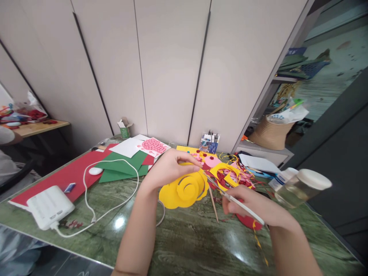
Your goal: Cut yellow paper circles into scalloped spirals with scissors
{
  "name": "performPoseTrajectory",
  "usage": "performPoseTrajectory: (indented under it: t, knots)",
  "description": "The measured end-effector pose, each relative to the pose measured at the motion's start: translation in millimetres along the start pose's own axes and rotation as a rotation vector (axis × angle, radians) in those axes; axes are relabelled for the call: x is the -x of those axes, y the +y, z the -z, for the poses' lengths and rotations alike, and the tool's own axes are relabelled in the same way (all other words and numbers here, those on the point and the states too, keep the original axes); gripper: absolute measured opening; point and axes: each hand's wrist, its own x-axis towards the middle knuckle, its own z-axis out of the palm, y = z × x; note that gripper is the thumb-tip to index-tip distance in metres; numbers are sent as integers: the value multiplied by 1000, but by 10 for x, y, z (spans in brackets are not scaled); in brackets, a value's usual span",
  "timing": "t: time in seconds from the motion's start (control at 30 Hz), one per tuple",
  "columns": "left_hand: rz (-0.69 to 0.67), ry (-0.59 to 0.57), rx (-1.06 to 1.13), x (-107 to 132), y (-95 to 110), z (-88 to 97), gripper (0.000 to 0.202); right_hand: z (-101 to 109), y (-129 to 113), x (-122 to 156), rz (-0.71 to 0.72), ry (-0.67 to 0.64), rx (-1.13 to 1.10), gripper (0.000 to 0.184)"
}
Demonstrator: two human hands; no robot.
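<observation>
The yellow paper piece, scalloped at its edge and with a spiral in it, sits near the centre of the frame, just below the left hand. That hand is the nearer one: its thumb and fingertips pinch at the paper's upper right edge. The right hand, right of centre and a little lower, has its fingers curled around a slim tool (scissors or tweezers, I cannot tell which). The tool's long axis slants from lower right to upper left, and its tip points at the pinched edge; whether it touches is too small to tell. So the relation that matters, I judge, is tip to edge, right beside the left fingertips. A wooden stick lies on the bench between paper and right hand.
</observation>
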Motion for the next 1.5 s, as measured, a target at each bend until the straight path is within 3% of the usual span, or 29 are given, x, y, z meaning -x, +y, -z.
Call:
performPoseTrajectory:
  t: [0.3,0.67,1.5]
  knots:
    - [-37,246,190,-90,57,-223,14,-73,51,-39,126,88,-256,63]
    - [-47,282,293,-124,40,-340,11,-92,114,-75,250,82,-342,56]
    - [-37,297,353,-146,39,-357,10,-115,169,-70,176,176,-273,54]
